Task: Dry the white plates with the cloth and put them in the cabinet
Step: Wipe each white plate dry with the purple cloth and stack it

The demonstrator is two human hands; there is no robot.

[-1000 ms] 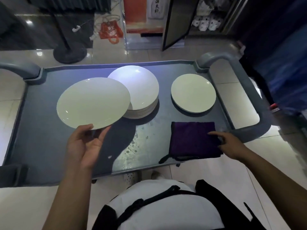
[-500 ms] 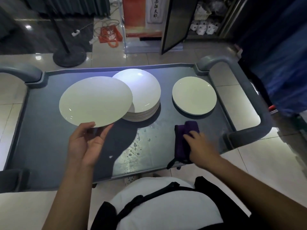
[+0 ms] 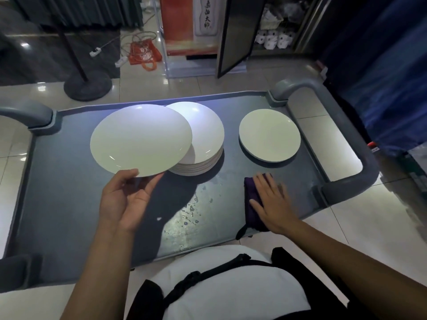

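Left hand (image 3: 126, 200): I see its fingers curled under the near rim of the raised plate (image 3: 141, 139), lifted off the cart (image 3: 57, 192) for wiping.
Stack (image 3: 201, 144): mid-cart, toward the far edge, waiting.
Single plate (image 3: 269, 135): far right corner, apart.
Right hand (image 3: 273, 202): fingers straight, pressing the purple cloth (image 3: 250, 192) at the near right edge, not yet gripping.

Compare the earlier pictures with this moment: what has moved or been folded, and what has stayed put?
The purple cloth, spread flat a second ago, is now folded over into a narrow strip, and the right hand has moved from its right edge to lie flat on top of it. The left hand still holds the lifted plate by its near rim. The plate stack and single plate on the cart have not moved.
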